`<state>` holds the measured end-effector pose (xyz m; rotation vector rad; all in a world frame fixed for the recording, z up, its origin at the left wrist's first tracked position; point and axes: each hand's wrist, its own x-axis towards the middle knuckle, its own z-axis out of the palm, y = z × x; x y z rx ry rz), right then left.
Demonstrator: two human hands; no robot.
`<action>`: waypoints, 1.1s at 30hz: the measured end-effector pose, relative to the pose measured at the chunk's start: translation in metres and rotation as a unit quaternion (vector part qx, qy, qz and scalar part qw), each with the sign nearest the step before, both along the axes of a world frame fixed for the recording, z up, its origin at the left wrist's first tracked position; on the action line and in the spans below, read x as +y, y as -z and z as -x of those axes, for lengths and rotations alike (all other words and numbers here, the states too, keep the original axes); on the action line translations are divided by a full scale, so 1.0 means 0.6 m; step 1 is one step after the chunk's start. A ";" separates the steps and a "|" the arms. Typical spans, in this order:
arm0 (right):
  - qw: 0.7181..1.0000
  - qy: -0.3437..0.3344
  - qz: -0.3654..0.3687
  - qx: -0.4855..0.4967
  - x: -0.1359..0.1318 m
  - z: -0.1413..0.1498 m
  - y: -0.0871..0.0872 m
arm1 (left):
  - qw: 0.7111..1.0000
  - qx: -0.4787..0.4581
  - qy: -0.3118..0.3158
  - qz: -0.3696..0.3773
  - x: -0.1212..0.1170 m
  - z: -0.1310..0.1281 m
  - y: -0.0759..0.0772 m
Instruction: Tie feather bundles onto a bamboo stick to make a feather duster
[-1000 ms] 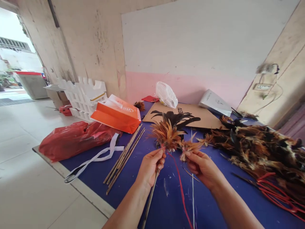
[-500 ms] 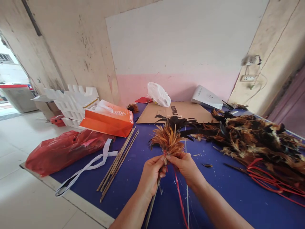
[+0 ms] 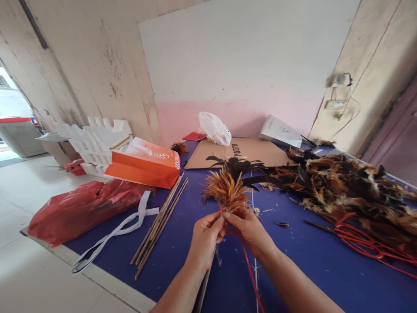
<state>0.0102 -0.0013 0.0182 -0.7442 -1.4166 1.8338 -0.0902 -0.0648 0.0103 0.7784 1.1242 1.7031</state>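
Observation:
A feather duster [image 3: 226,189] with brown and black feathers stands upright in front of me, its thin stick [image 3: 205,287] running down toward the table's near side. My left hand [image 3: 203,243] is closed around the stick just below the feathers, thumb pressed to the binding. Red string [image 3: 250,271] is wound at the base of the feathers and trails down to the right. My right hand [image 3: 256,234] is closed at that same spot, thumb and finger pinching the string against the binding. The exact finger contact is partly hidden.
On the blue table [image 3: 276,269] lie several sticks [image 3: 159,226], white straps [image 3: 120,230] and a red plastic bag [image 3: 84,211]. An orange paper bag [image 3: 146,167], cardboard [image 3: 208,156] and white plastic bag [image 3: 215,128] are farther back. Loose feathers [image 3: 345,182] and coiled red string [image 3: 361,241] lie right.
My right fingers have shifted slightly at the binding, with the string now drawn across below the feathers. Both hands stay at the duster; the whole view has shifted a little.

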 end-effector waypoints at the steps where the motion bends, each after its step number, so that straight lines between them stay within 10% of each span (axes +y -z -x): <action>1: 1.000 -0.018 0.017 -0.008 -0.001 -0.001 0.001 | 1.000 0.003 -0.004 0.000 -0.001 0.002 -0.001; 16: 0.889 0.023 -0.401 -0.219 -0.037 -0.038 -0.048 | 0.937 0.326 -0.094 -0.077 -0.023 0.002 -0.037; 21: 0.912 0.013 -0.371 -0.173 -0.043 -0.051 -0.073 | 0.885 0.450 -0.064 -0.099 -0.041 -0.011 -0.051; 27: 0.961 -0.055 -0.222 -0.153 -0.039 -0.068 -0.102 | 0.756 0.651 -0.024 -0.066 -0.060 0.002 -0.073; 33: 0.981 -0.103 -0.134 -0.092 -0.044 -0.073 -0.103 | 0.746 0.660 -0.001 -0.086 -0.064 0.008 -0.095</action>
